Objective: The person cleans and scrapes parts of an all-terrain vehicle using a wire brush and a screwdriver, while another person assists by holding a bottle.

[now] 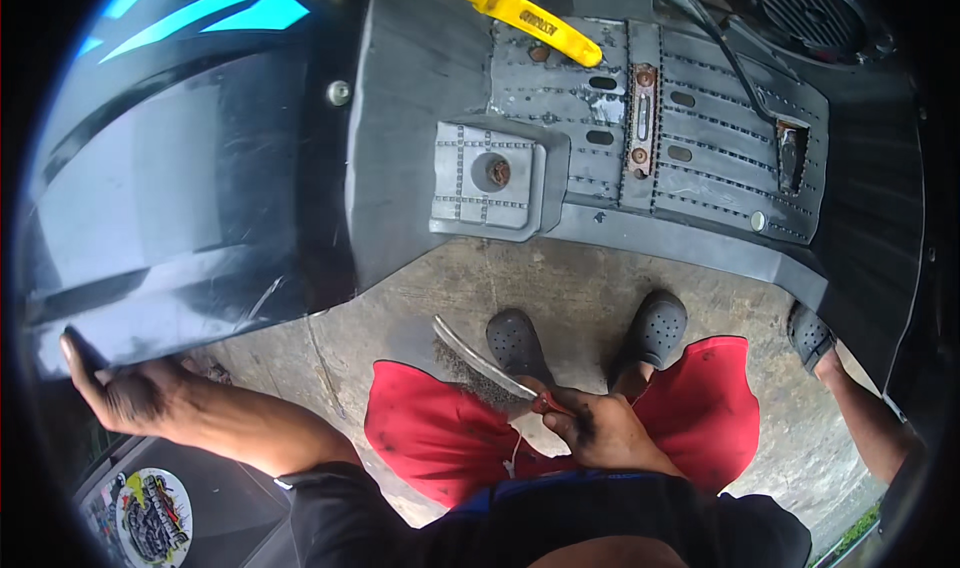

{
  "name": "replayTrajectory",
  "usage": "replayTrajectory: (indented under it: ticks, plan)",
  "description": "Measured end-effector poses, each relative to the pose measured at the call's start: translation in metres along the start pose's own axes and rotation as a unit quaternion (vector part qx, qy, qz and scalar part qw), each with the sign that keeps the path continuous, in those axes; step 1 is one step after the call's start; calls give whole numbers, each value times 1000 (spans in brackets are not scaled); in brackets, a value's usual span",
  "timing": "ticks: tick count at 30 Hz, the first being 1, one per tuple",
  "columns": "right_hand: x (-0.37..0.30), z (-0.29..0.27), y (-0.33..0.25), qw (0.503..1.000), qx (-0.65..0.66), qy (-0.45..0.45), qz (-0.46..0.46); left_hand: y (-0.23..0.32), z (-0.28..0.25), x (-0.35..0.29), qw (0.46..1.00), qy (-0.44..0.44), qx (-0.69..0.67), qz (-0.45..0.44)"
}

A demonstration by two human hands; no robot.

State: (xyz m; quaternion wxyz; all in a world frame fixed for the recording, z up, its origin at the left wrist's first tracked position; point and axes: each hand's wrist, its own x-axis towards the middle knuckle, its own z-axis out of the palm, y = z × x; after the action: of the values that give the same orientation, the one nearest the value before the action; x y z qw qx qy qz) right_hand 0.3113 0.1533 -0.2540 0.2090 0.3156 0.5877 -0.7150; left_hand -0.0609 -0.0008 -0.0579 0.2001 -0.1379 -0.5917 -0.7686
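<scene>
Pale, stained concrete floor (pixel 720 298) spreads across the middle and lower part of the view, with a strip of green grass (pixel 855 540) at four o'clock; a vehicle takes up the upper half, its grey metal footboard (pixel 725 183) at two o'clock, ribbed, slotted and crossed by a rusty bracket (pixel 643 118); a raised block (pixel 465 193) with a round hole stands just off the centre towards twelve, and a yellow lever (pixel 540 30) slants in at about half past twelve; a round grille (pixel 810 13) sits farther out at two o'clock, and a stickered grey casing (pixel 230 498) lies at eight.

A glossy dark panel (pixel 190 178) with light-blue markings fills nine to eleven o'clock; the left hand (pixel 140 398), between eight and nine, is at its lower edge, the thumb raised against it; how far its other fingers are closed I cannot tell.

The wire brush (pixel 485 366) is at six o'clock, just below centre, above the wearer's red shorts (pixel 700 408) and near the left one of the dark clogs (pixel 660 328); the right hand (pixel 600 433), at five o'clock, is closed round its red handle; the brush's long axis, slightly curved, slants from that hand to a tip pointing between ten and eleven o'clock, its bristles on the seven-to-eight side; another person's foot (pixel 810 336) in a dark clog stands near four o'clock.
</scene>
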Motion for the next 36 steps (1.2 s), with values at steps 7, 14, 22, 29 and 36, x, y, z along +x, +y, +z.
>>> replayTrajectory:
  ticks: [7,14,22,29,36]
  plan:
    - [-38,-34,-53,956,-152,159,-197,-1,46,-41,999,-16,-27,39]
    - [-49,-42,-38,902,-16,319,-291,0,52,-46,997,46,-18,52]
    - [-9,-50,-51,823,319,328,-336,-1,58,-47,994,9,-46,104]
    - [45,-105,-171,854,374,228,-279,0,56,-45,989,35,-3,141]
    - [102,-148,-229,845,377,256,-278,-8,61,-44,982,31,40,182]
